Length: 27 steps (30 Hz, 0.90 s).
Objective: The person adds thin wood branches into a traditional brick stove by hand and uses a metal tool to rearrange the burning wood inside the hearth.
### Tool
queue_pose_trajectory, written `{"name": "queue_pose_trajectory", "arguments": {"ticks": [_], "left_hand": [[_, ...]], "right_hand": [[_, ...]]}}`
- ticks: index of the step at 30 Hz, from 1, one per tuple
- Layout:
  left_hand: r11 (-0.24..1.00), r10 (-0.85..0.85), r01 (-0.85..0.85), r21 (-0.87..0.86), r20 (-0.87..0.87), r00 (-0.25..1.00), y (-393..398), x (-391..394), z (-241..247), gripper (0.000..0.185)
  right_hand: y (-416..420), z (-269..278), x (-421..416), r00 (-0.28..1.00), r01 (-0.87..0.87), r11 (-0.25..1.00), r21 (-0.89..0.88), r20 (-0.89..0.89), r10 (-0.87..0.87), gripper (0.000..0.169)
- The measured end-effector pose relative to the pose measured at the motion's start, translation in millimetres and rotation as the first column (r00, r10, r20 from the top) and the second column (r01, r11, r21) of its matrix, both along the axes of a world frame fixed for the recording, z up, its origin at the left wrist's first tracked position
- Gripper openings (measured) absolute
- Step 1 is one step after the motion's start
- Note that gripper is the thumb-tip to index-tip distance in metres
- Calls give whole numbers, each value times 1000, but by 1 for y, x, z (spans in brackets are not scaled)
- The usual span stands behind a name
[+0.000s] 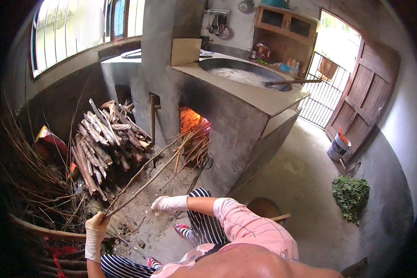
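Observation:
My left hand (96,222), in a white glove, grips the near ends of two long thin branches (139,189). Their far ends reach into the fire opening of a masonry stove, where flames (191,121) burn over a bundle of thin twigs (198,147). My right hand (163,205), also gloved in white, is near my right knee, with nothing seen in it; its fingers are partly curled and blurred, so their closing is unclear. On the stove top (264,102) a large wok (243,73) holds pale, steaming liquid, and a long-handled tool (292,82) lies across its rim.
Split firewood (97,135) is stacked left of the fire opening. Dry brush (38,173) lies at the far left. A round container (264,207) stands by my right side. Leafy greens (351,198) and a bucket (338,147) are on the floor near the wooden door (365,93).

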State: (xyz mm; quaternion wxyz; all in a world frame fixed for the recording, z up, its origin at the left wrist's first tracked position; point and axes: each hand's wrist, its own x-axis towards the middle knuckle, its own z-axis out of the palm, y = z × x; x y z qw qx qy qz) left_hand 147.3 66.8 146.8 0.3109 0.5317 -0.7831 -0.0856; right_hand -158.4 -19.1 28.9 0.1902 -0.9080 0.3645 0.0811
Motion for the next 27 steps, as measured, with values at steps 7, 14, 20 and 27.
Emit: {"name": "queue_pose_trajectory", "arguments": {"ticks": [7, 14, 20, 27], "left_hand": [[999, -47, 47, -8, 69, 997, -11, -17, 15, 17], [998, -56, 59, -34, 84, 995, -20, -8, 7, 17], [979, -179, 173, -108, -46, 983, -57, -24, -9, 15], [988, -152, 150, -20, -67, 986, -57, -12, -38, 19]], "right_hand": [[-18, -31, 6, 998, 69, 997, 41, 9, -69, 21], [-7, -12, 19, 1000, -17, 1000, 17, -26, 17, 26], [-25, -44, -15, 779, -315, 910, -270, 474, 411, 20], [29, 18, 73, 956, -268, 952, 149, -82, 282, 28]]}}
